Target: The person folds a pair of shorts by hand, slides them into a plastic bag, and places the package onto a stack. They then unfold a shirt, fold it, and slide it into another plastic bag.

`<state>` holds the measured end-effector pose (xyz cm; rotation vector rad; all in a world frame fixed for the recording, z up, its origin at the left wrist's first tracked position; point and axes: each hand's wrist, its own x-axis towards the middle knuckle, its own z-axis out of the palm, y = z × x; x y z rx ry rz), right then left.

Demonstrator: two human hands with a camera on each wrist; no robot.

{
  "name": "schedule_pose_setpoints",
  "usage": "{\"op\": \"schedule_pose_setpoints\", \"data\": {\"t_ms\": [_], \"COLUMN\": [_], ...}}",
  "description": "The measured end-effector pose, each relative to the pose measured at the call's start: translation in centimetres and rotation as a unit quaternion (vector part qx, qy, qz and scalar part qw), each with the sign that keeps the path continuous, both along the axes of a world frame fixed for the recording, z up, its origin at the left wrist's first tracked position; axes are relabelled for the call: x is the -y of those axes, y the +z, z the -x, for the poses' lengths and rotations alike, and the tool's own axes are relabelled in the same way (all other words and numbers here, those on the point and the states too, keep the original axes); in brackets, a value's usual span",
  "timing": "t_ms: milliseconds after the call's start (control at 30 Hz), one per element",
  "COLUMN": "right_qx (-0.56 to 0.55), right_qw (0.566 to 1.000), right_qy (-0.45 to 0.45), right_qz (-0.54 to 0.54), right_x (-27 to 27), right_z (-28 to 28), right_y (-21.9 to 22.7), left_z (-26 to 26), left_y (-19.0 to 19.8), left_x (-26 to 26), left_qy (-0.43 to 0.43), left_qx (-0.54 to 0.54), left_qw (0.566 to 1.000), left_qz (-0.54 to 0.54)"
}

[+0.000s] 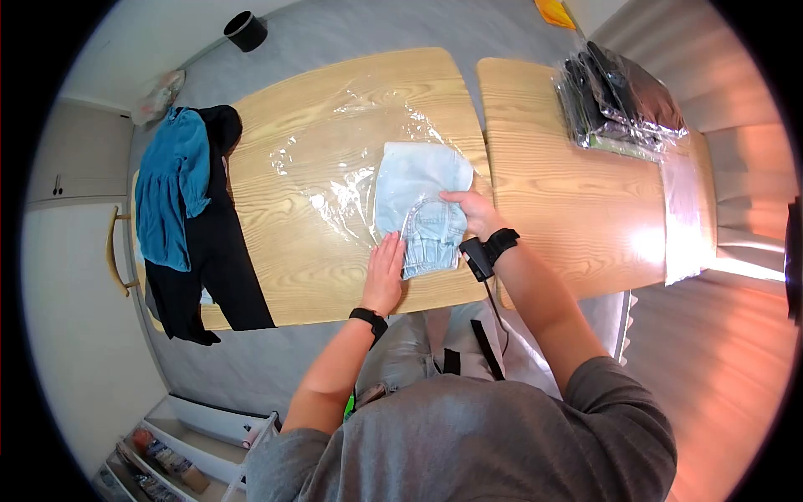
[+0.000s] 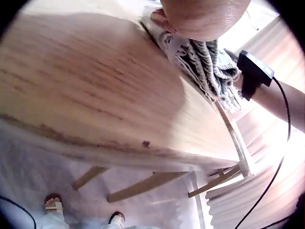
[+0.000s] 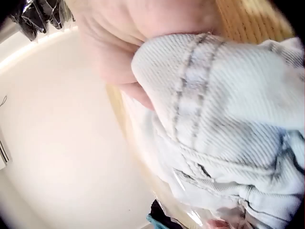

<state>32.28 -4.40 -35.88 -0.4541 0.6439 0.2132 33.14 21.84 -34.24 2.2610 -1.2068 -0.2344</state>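
Note:
A folded light-blue denim garment lies near the front right of the wooden table; its frayed edges show in the left wrist view. My left hand rests with extended fingers along the garment's left edge. On the opposite side, my right hand grips the garment's edge, thumb on top and the other fingers mostly hidden by cloth. Close up in the right wrist view, stitched denim covers part of that hand. Clear plastic film spreads over the table just left of the garment.
A teal top and black clothing lie over the table's left end. Packaged dark garments are stacked on the second table, across a narrow gap. A black bin stands on the floor behind.

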Motion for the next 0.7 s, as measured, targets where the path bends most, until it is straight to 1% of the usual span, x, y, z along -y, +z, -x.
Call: {"op": "schedule_pose_setpoints", "data": {"t_ms": [33, 100, 133, 200, 233, 267, 300, 333, 367, 400, 433, 467, 500, 533, 567, 600, 633, 667, 700], "right_qx": [0.002, 0.017, 0.015, 0.012, 0.011, 0.019, 0.027, 0.042, 0.039, 0.053, 0.069, 0.057, 0.057, 0.047, 0.037, 0.038, 0.044, 0.049, 0.052], "right_qw": [1.0, 0.991, 0.992, 0.974, 0.975, 0.981, 0.983, 0.986, 0.987, 0.987, 0.983, 0.975, 0.975, 0.966, 0.948, 0.948, 0.962, 0.974, 0.975], "right_qy": [0.005, -0.098, -0.094, -0.188, -0.185, -0.183, -0.18, -0.16, -0.156, -0.127, -0.097, -0.092, -0.088, -0.007, 0.073, 0.075, 0.05, 0.024, 0.026], "right_qz": [-0.001, 0.086, 0.083, 0.123, 0.123, 0.057, -0.008, 0.027, 0.026, 0.085, 0.144, 0.195, 0.195, 0.253, 0.308, 0.307, 0.264, 0.219, 0.217], "right_x": [-0.5, -2.0, -2.7, -3.5, -3.4, -3.3, -3.1, -3.0, -3.3, -3.6, -4.2, -5.1, -5.4, -5.7, -5.8, -6.0, -6.2, -6.5, -7.0], "right_z": [-0.6, -1.3, -1.7, -2.0, -1.8, -1.4, -0.8, 0.1, 0.9, 1.7, 2.2, 2.7, 2.9, 3.1, 3.1, 3.0, 2.6, 2.3, 1.8], "right_y": [0.1, 0.3, 0.5, 0.9, 1.1, 1.5, 1.9, 2.3, 2.7, 2.9, 3.8, 4.7, 4.6, 4.5, 4.3, 4.1, 3.8, 3.4, 3.8], "left_z": [-0.1, 0.1, 0.1, 0.2, 0.1, 0.1, 0.1, 0.0, 0.0, -0.2, 0.0, 0.2, 0.4, 0.4, 0.4, 0.3, 0.2, 0.2, 0.1], "left_y": [-0.3, -0.3, -0.2, 0.2, 0.4, 0.7, 0.8, 1.0, 1.1, 1.7, 1.8, 2.0, 2.0, 2.0, 2.0, 2.7, 3.1, 2.6, 2.1], "left_x": [0.2, 0.3, 0.4, 0.6, 0.8, 1.0, 0.9, 0.8, 0.6, 0.4, 0.2, -0.1, -0.3, -0.5, -0.9, -1.1, -1.4, -1.8, -2.1], "left_qy": [0.005, 0.0, -0.004, 0.0, 0.001, 0.02, 0.023, 0.057, 0.091, 0.121, 0.125, 0.194, 0.26, 0.277, 0.28, 0.286, 0.291, 0.294, 0.283], "left_qx": [0.002, 0.013, 0.002, 0.004, 0.01, 0.041, 0.039, 0.075, 0.11, 0.131, 0.129, 0.07, 0.011, 0.069, 0.069, 0.028, -0.013, -0.011, -0.055], "left_qw": [1.0, 1.0, 1.0, 1.0, 1.0, 0.999, 0.999, 0.995, 0.988, 0.982, 0.981, 0.978, 0.965, 0.958, 0.957, 0.957, 0.952, 0.951, 0.953], "left_qz": [-0.001, 0.01, 0.016, 0.01, 0.007, 0.026, 0.025, 0.042, 0.058, 0.067, 0.066, 0.045, 0.025, 0.02, 0.019, -0.039, -0.097, -0.099, -0.09]}}
